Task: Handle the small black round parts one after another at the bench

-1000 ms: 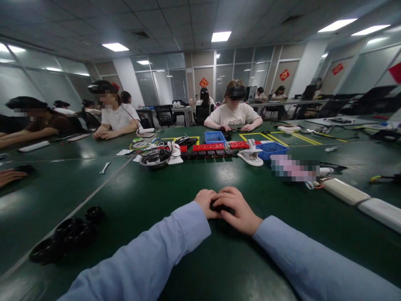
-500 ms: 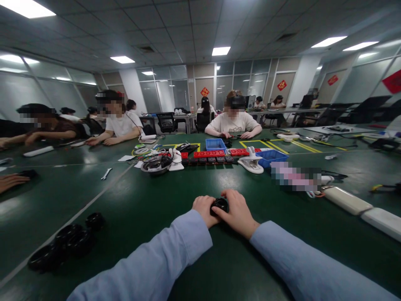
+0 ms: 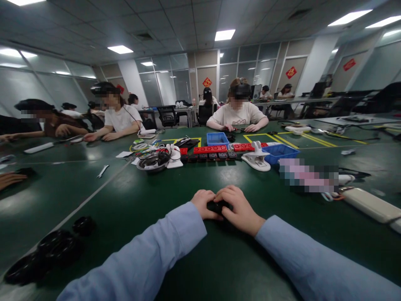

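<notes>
The left hand (image 3: pixel 203 205) and right hand (image 3: pixel 240 209) are curled closed around one black round part (image 3: pixel 216 206), their fingers meeting on its far side and thumbs on the near side. The part lies between the two palms, mostly covered, low over the green table (image 3: pixel 175 188); whether it touches the surface cannot be told. Well apart at the near left sit several glossy black rings (image 3: pixel 52 253), with a wrench (image 3: pixel 102 171) farther off beyond them.

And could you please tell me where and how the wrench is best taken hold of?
Probably by the slim middle of the wrench, from above on the near side, pinching across its length: it lies flat on the table with its shank uncovered.
</notes>
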Demonstrator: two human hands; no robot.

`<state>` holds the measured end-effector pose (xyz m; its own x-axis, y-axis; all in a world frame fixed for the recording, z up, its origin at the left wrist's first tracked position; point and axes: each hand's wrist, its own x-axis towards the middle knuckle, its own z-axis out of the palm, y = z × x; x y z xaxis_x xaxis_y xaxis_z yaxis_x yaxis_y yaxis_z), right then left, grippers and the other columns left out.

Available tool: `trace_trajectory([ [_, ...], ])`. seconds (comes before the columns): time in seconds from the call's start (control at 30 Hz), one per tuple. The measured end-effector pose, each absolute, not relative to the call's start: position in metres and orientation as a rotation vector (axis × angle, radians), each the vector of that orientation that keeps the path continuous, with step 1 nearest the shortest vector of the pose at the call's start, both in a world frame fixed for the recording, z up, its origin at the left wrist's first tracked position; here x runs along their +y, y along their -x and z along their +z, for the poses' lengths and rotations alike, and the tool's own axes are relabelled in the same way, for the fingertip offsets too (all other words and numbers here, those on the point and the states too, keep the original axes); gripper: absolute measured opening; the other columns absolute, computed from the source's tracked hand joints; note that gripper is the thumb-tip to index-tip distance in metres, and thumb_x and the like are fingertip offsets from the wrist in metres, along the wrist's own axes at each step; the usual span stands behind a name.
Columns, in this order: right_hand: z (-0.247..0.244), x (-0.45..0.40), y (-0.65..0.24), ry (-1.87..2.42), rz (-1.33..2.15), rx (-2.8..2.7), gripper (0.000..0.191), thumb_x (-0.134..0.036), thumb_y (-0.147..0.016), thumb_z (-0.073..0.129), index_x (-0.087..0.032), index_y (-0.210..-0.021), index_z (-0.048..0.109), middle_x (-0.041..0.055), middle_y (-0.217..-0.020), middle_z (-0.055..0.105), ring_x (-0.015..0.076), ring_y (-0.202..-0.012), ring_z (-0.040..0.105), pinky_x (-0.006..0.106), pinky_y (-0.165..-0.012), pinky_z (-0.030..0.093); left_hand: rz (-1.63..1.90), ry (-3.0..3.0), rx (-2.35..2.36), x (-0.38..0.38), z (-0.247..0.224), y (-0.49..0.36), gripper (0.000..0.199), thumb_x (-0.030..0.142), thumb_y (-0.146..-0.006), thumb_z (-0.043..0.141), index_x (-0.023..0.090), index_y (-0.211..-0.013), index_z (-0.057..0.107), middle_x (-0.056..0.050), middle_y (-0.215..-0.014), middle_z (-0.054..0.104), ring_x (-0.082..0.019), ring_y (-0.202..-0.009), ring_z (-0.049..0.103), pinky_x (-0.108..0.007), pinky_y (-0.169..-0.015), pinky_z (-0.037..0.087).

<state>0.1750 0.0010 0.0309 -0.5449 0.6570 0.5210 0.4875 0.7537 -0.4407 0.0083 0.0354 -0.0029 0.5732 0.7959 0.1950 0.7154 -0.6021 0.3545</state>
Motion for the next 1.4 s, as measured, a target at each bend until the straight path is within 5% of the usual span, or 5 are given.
trace_trajectory([
  [0.43, 0.016, 0.003, -0.177, 1.069, 0.276, -2.077, 0.045, -0.036, -0.071, 0.055, -0.016, -0.109, 0.042, 0.0105, -0.104, 0.051, 0.0237, -0.096, 0.046, 0.040, -0.083, 0.036, 0.633, -2.489, 1.326, 0.027, -0.004, -0.012, 0.064, 0.051, -0.049, 0.068, 0.018, -0.101, 0.052, -0.005, -0.093, 0.057, -0.022, -0.085, 0.052, -0.034, -0.078, 0.040],
  [0.73, 0.010, 0.005, -0.171, 1.267, 0.312, -2.052, 0.037, -0.041, -0.060, 0.065, -0.017, -0.081, 0.048, 0.0035, -0.079, 0.052, 0.0190, -0.076, 0.048, 0.033, -0.068, 0.039, 0.593, -2.413, 1.646, 0.015, -0.004, -0.019, 0.044, 0.044, -0.054, 0.065, 0.018, -0.088, 0.056, -0.005, -0.087, 0.057, -0.022, -0.083, 0.052, -0.033, -0.076, 0.040],
  [0.93, 0.015, 0.011, -0.178, 1.019, 0.658, -2.054, 0.027, -0.022, -0.064, 0.062, -0.018, -0.088, 0.053, 0.0042, -0.089, 0.054, 0.0187, -0.086, 0.049, 0.034, -0.077, 0.039, 0.539, -2.464, 1.544, 0.021, -0.001, -0.016, 0.045, 0.049, -0.055, 0.063, 0.017, -0.086, 0.059, -0.005, -0.083, 0.059, -0.022, -0.081, 0.053, -0.033, -0.075, 0.040],
  [1.17, 0.017, 0.029, -0.198, 0.771, 1.517, -2.015, 0.048, -0.024, -0.065, 0.065, -0.018, -0.110, 0.050, 0.0053, -0.105, 0.056, 0.0196, -0.096, 0.052, 0.036, -0.086, 0.038, 0.504, -2.578, 1.289, 0.032, -0.006, -0.007, 0.048, 0.056, -0.051, 0.065, 0.017, -0.080, 0.061, -0.003, -0.082, 0.059, -0.020, -0.079, 0.053, -0.031, -0.074, 0.039],
  [1.4, 0.010, 0.026, -0.196, 0.826, 1.367, -1.990, 0.066, -0.030, -0.059, 0.070, -0.017, -0.117, 0.039, 0.0072, -0.112, 0.049, 0.0201, -0.100, 0.048, 0.036, -0.088, 0.036, 0.535, -2.513, 1.316, 0.030, -0.006, -0.008, 0.049, 0.054, -0.059, 0.061, 0.018, -0.091, 0.059, -0.005, -0.091, 0.058, -0.022, -0.086, 0.052, -0.033, -0.078, 0.039],
])
